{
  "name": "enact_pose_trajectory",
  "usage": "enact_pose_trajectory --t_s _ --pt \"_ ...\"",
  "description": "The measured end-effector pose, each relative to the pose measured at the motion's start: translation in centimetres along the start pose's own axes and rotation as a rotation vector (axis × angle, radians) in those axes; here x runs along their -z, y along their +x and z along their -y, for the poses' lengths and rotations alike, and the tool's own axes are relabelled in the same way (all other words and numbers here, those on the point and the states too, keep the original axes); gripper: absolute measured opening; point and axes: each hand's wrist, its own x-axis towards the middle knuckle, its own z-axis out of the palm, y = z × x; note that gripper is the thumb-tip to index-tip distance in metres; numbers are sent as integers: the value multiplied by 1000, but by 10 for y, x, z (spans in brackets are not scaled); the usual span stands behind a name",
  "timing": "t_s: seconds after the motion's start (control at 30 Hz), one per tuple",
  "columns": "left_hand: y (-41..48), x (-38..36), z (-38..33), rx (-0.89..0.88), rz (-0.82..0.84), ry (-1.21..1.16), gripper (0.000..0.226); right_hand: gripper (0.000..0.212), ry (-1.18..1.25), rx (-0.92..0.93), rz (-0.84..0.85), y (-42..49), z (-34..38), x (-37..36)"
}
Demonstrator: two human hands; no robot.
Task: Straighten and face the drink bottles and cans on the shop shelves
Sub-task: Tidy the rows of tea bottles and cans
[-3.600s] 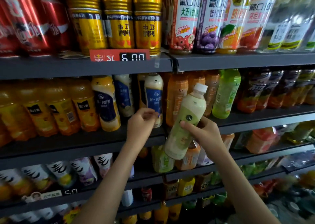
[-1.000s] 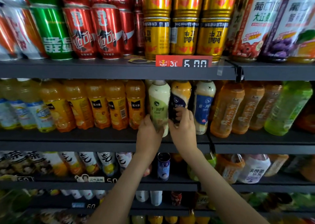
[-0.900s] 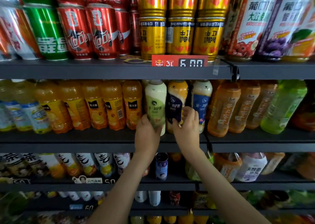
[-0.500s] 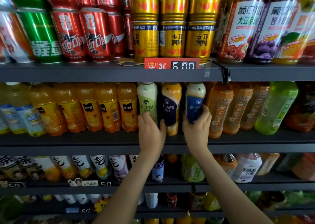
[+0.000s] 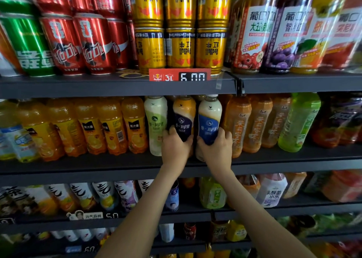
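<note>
Navy-labelled bottle (image 5: 184, 118) is grasped low by the fingers (image 5: 172, 130) of the left hand (image 5: 175, 150), the blue-labelled bottle (image 5: 209, 118) beside it by the right hand (image 5: 216, 151). Both are stood upright on the shelf (image 5: 78, 165), just ahead of the palms; a turn about this upright axis is probably needed.

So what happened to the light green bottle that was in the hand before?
The pale green bottle went from the right hand, tilted in front of the shelves, onto the middle shelf, upright beside the orange juice bottles. Both hands let it go and shifted right: the left hand now grips the navy-label bottle, the right hand the blue-label bottle. The gold cans above stayed put.
</note>
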Motion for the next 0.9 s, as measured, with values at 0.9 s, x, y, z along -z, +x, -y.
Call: enact_pose_trajectory --t_s 0.9 --pt "-36 73 47 29 -108 -292 33 59 94 23 139 4 20 -33"
